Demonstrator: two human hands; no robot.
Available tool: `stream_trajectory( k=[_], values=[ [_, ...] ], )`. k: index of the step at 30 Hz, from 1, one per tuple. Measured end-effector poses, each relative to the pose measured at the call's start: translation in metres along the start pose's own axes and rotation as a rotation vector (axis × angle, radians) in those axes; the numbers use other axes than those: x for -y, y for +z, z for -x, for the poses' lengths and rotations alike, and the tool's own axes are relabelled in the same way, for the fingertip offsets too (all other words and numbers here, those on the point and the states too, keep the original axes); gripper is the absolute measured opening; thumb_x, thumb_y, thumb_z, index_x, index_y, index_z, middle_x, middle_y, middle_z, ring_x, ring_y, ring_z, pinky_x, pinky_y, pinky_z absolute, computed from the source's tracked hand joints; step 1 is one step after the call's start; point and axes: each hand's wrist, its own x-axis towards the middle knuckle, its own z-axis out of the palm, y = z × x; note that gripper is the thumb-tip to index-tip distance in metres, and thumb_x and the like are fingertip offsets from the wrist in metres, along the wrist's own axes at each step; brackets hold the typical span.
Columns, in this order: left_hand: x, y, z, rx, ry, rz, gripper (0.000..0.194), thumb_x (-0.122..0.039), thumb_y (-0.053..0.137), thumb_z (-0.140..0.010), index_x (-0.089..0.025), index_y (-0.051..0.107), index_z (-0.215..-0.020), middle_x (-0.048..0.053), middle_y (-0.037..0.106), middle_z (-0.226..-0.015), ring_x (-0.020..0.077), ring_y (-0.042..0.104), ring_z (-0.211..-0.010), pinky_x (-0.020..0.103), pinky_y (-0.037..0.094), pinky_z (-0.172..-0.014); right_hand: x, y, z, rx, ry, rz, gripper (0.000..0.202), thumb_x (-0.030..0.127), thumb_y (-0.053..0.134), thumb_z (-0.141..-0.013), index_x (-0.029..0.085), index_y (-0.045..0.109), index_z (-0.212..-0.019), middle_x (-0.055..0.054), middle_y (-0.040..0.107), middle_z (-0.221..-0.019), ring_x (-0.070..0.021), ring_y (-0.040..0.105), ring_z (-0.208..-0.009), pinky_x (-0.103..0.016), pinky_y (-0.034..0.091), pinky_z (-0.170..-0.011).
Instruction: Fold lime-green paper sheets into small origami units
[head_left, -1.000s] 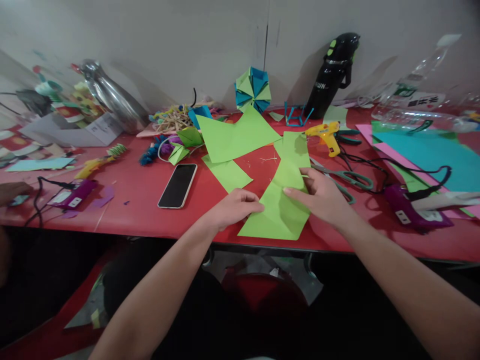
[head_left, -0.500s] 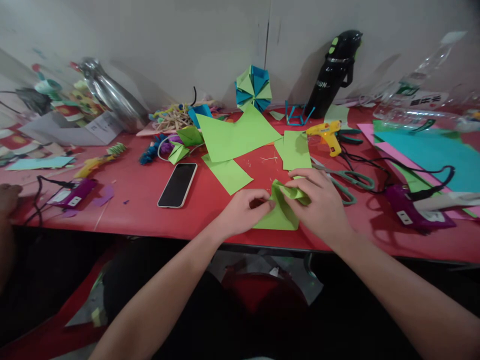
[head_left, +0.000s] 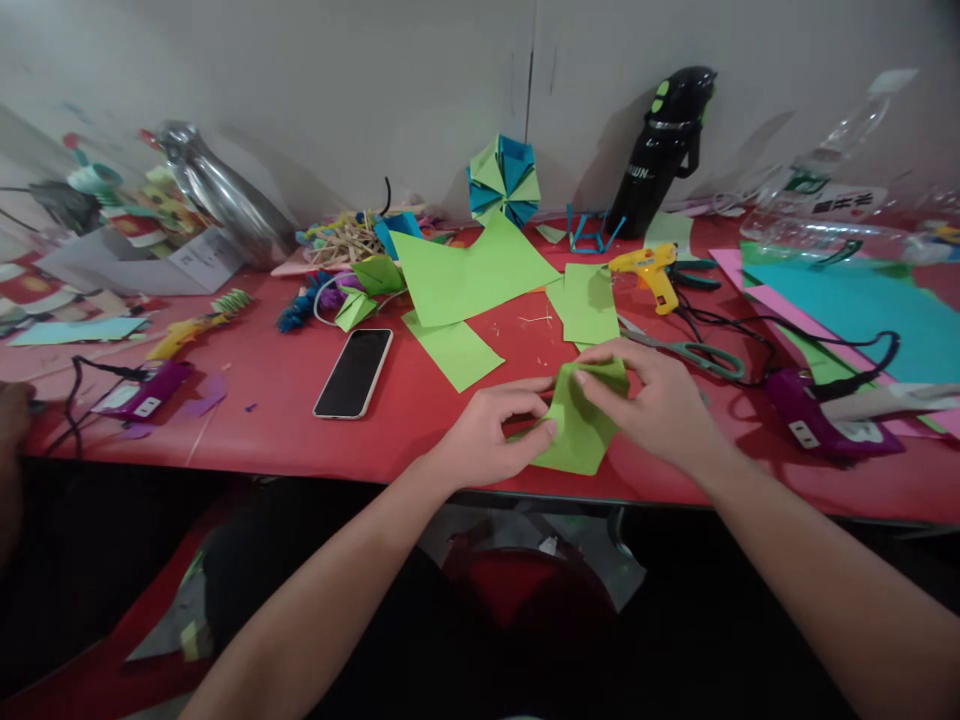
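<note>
A creased light-green paper [head_left: 579, 430] is held up at the front edge of the red table [head_left: 277, 440]. My left hand [head_left: 499, 430] pinches its left edge between thumb and fingers. On the other side my right hand [head_left: 649, 395] grips the upper right part, thumb on the near face and fingers partly hidden behind. Beyond my hands lie a large green sheet [head_left: 472, 270], a smaller green piece [head_left: 454, 350] and another green piece [head_left: 589, 302]. Grey-handled scissors [head_left: 701, 355] rest just past my right hand.
A phone [head_left: 355, 373] lies to the left. Behind stand a blue-green paper ball [head_left: 504, 182] and a black bottle [head_left: 660, 150]. A yellow glue gun [head_left: 646, 270], purple power strip [head_left: 817, 415] and coloured sheets [head_left: 862, 300] are at right. Another person's hand [head_left: 11, 410] shows at far left.
The paper between my hands has been opened out from a bunched fold and turned, showing a broader face. My right hand has shifted slightly, its thumb now on that face.
</note>
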Motion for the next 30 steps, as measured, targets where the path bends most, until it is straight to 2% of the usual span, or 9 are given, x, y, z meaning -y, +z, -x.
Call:
stream_trajectory(
  k=[5,9,12,16,19,21,25,27,30],
  values=[
    [-0.001,0.009,-0.004,-0.062,-0.026,-0.008,0.017,-0.026,0.06,-0.091,-0.019,0.066,-0.076,0.01,0.073,-0.101,0.0253,0.064,-0.116,0.033,0.05,-0.092,0.001,0.013,0.007,-0.11,-0.241,0.341,0.013,0.018,0.06,-0.087,0.023,0.069,-0.096,-0.009,0.072,-0.102,-0.0306,0.063,-0.099,-0.047,0.049,-0.088],
    [0.004,0.014,-0.006,-0.13,-0.082,0.0,0.019,-0.027,0.061,-0.091,-0.016,0.068,-0.077,0.009,0.07,-0.101,0.0176,0.065,-0.084,0.027,0.047,-0.068,0.004,0.02,0.012,-0.102,-0.276,0.455,0.023,0.013,0.059,-0.086,0.022,0.07,-0.104,-0.009,0.072,-0.11,-0.0322,0.062,-0.104,-0.049,0.047,-0.088],
    [0.009,0.015,-0.007,-0.146,-0.081,0.039,0.021,-0.028,0.06,-0.092,-0.015,0.068,-0.078,0.009,0.07,-0.101,0.0148,0.062,-0.076,0.025,0.044,-0.063,0.005,0.019,0.012,-0.04,-0.263,0.409,0.03,0.015,0.06,-0.085,0.022,0.068,-0.113,-0.011,0.069,-0.116,-0.0335,0.061,-0.108,-0.051,0.047,-0.091],
    [0.012,0.011,-0.007,-0.166,-0.099,0.085,0.02,-0.03,0.062,-0.091,-0.015,0.069,-0.08,0.011,0.071,-0.104,0.0227,0.068,-0.097,0.027,0.049,-0.071,0.001,0.008,0.009,0.111,-0.208,0.215,0.047,0.016,0.06,-0.084,0.022,0.06,-0.131,-0.012,0.062,-0.131,-0.0342,0.058,-0.121,-0.054,0.047,-0.1],
    [0.011,0.003,-0.008,-0.163,-0.146,0.129,0.02,-0.031,0.064,-0.089,-0.017,0.069,-0.076,0.011,0.073,-0.099,0.0287,0.061,-0.123,0.031,0.05,-0.084,-0.004,-0.005,0.009,0.188,-0.138,0.104,0.054,0.014,0.056,-0.087,0.023,0.051,-0.14,-0.011,0.062,-0.136,-0.0293,0.061,-0.122,-0.047,0.051,-0.1],
    [0.01,-0.003,-0.009,-0.176,-0.195,0.142,0.02,-0.031,0.065,-0.087,-0.017,0.068,-0.073,0.011,0.074,-0.096,0.0281,0.058,-0.126,0.032,0.049,-0.087,-0.006,-0.011,0.009,0.212,-0.127,0.106,0.052,0.015,0.054,-0.091,0.026,0.05,-0.141,-0.008,0.064,-0.137,-0.0271,0.063,-0.121,-0.045,0.052,-0.1],
    [0.011,-0.01,-0.012,-0.166,-0.298,0.171,0.023,-0.036,0.066,-0.087,-0.015,0.069,-0.077,0.006,0.07,-0.086,0.0172,0.064,-0.084,0.027,0.046,-0.07,-0.008,-0.009,0.011,0.185,-0.286,0.158,0.039,0.017,0.05,-0.099,0.026,0.059,-0.135,-0.007,0.062,-0.141,-0.0243,0.059,-0.128,-0.043,0.047,-0.107],
    [0.012,-0.009,-0.012,-0.101,-0.315,0.225,0.026,-0.039,0.066,-0.087,-0.015,0.07,-0.08,0.001,0.061,-0.074,0.0109,0.052,-0.066,0.024,0.039,-0.061,-0.007,-0.002,0.011,0.118,-0.369,0.215,0.035,0.017,0.05,-0.099,0.024,0.063,-0.13,-0.009,0.064,-0.137,-0.0257,0.06,-0.124,-0.045,0.048,-0.104],
    [0.012,-0.006,-0.011,-0.049,-0.313,0.292,0.026,-0.04,0.068,-0.087,-0.015,0.067,-0.078,-0.004,0.047,-0.065,0.008,0.038,-0.059,0.023,0.031,-0.055,-0.005,0.01,0.012,0.029,-0.42,0.328,0.031,0.018,0.053,-0.098,0.021,0.066,-0.126,-0.013,0.067,-0.124,-0.0287,0.061,-0.114,-0.047,0.049,-0.094]
  ],
)
